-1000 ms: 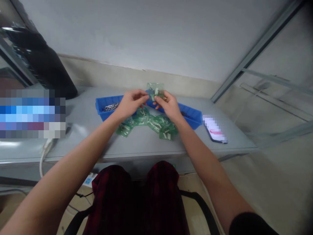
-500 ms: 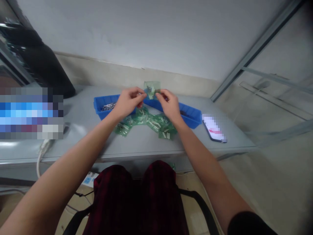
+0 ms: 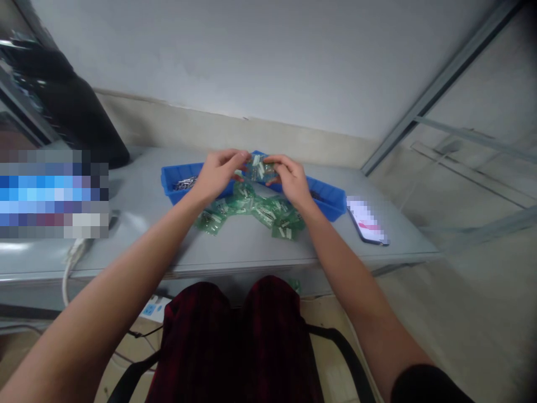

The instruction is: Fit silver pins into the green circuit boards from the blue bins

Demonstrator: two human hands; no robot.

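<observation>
In the head view, the left hand (image 3: pixel 222 172) and the right hand (image 3: pixel 289 176) meet near the centre of the frame, with a small green packet (image 3: pixel 259 169) stretched between them. The packet is see-through, with white pieces visible inside; its other contents are too small to make out. The right thumb and fingers pinch its right side, and the left thumb and fingers pinch its left edge, though part of that grip is hidden behind the hand itself.

The packet is held above the table (image 3: pixel 239 252), in front of the inner end of a blue bin (image 3: pixel 329 206) that slants toward the centre right. Another blue bin (image 3: pixel 168 180), at centre left, holds thin metal pieces and is partly covered by the left hand. Just below the hands, a curved row of green packets (image 3: pixel 266 211) lies on the tabletop, some overlapping.

Right of the row, beside the outer end of the right-hand bin, lies a phone (image 3: pixel 366 224), its screen blurred out. A dark bottle (image 3: pixel 84 112) stands at the upper left, above a pixelated patch from which a white cable (image 3: pixel 67 280) runs down over the table edge. Dark red checked clothing (image 3: pixel 226 347) covers the person's legs at the bottom centre.
</observation>
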